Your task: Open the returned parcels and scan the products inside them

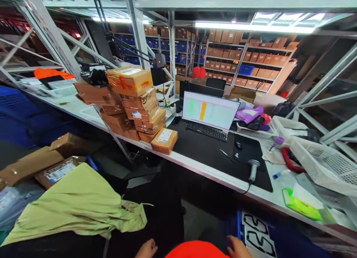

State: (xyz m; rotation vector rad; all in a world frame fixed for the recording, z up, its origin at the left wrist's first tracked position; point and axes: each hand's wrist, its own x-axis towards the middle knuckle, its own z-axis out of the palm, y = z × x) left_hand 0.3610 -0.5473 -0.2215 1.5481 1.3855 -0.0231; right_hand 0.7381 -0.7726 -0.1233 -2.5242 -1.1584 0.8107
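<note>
At the bottom edge of the head view, my left hand (146,249) and my right hand (238,248) show only in part. Between them rises a rounded orange-red object (196,250), cut off by the frame, and my right hand lies close against its edge. What either hand holds is hidden. Just above my right hand stands a blue crate (238,224) bearing a white label with large black numerals (256,234). A crumpled olive-green cloth sack (69,207) lies to the lower left, over something dark.
A long white bench (212,168) runs ahead, carrying a monitor (210,110), keyboard (206,131), barcode scanner (253,168) and stacked cardboard parcels (139,105). A white plastic basket (323,163) sits at its right end. Cardboard parcels (33,165) lie low at left. Steel shelving surrounds the bench.
</note>
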